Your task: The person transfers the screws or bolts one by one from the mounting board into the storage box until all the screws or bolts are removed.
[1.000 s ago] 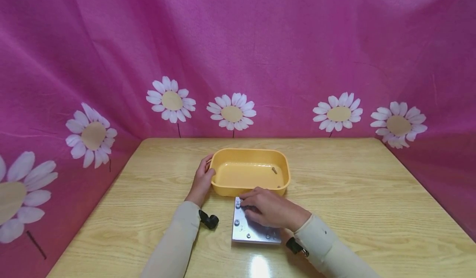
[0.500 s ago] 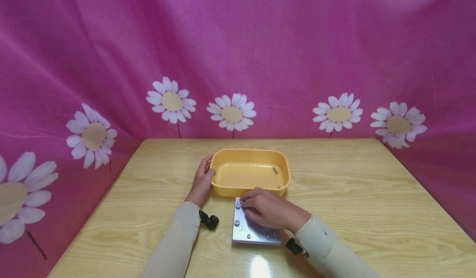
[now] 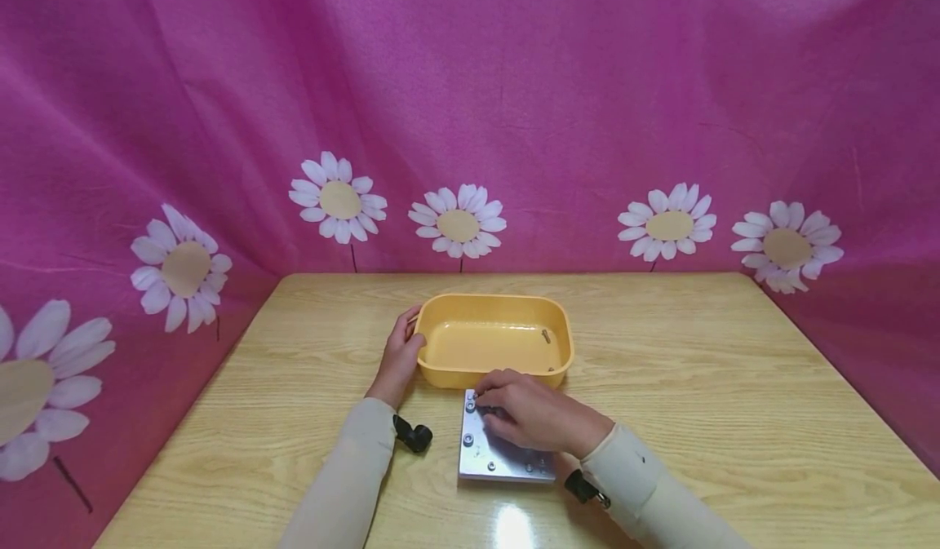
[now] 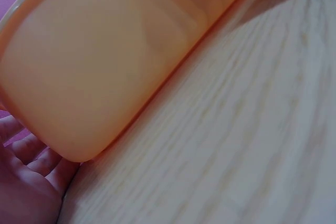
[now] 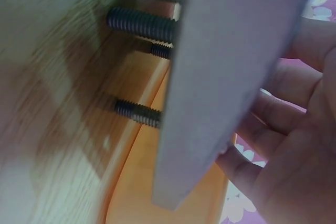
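Tray of oblong yellow plastic, pinched at its left end by the left hand, stands just beyond a rectangular silver metal plate over which the right hand bends its fingers, any pinch untellable; a thin metallic screw inside has shifted slightly, suggesting little progress.

The cream-fabric-sleeved left forearm reaches forward; its left grip, a bare hand, holds the thumb apart from the fingers. The cream-fabric-sleeved right forearm slants inward from the right; its right grip, a bare hand, lies back up, fingers bent, pinch unclear.
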Tool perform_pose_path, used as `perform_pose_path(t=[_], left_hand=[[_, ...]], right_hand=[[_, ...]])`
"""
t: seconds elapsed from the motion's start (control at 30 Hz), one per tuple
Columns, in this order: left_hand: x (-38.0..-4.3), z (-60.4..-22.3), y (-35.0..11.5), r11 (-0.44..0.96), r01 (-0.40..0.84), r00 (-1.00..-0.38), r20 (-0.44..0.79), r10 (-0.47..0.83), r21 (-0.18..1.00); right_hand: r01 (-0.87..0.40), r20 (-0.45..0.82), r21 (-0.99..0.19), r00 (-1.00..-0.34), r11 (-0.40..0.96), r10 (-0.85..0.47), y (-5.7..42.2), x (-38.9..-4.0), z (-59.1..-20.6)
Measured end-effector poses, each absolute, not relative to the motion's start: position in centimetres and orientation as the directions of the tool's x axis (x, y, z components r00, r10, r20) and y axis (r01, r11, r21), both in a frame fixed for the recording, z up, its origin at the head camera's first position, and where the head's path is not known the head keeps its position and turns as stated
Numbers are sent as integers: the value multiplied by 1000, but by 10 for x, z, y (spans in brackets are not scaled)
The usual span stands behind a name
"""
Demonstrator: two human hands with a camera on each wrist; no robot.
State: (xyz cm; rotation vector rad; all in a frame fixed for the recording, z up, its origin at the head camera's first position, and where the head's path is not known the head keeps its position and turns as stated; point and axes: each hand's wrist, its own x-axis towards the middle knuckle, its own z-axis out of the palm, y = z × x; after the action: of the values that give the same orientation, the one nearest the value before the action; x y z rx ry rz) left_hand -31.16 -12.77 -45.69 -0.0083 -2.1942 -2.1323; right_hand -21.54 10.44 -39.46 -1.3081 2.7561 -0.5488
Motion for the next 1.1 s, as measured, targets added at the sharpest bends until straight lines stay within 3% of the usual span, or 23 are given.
perform_pose_path(t=[0.53,1.1], left_hand=[[-311,-458,-129,-13,72,-996,71,-44,997],[-310,-456,-128,15,62,-998,62,-33,998]], right_hand=[[-762,100,-292,-625,578,-774,104,-215,-392],[-783,176,-321,-601,532,-779,103,-213,-395]])
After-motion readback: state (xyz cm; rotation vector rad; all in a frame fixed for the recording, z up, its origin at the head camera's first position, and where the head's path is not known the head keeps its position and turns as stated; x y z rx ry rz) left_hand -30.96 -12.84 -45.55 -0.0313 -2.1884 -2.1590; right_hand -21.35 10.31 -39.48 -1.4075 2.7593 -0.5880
